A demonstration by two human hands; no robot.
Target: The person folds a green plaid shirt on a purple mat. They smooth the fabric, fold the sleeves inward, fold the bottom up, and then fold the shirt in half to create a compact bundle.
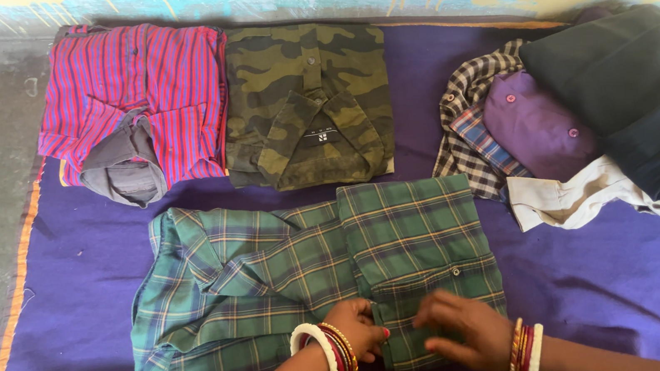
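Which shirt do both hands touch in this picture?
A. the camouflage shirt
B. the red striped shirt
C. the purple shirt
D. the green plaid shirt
D: the left hand and the right hand both rest on the lower edge of the green plaid shirt, while the other shirts lie farther away, untouched.

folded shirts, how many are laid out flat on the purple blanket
3. A red striped shirt at the back left, a camouflage shirt beside it, and a green plaid shirt under both hands in front. The heap on the right may hide more.
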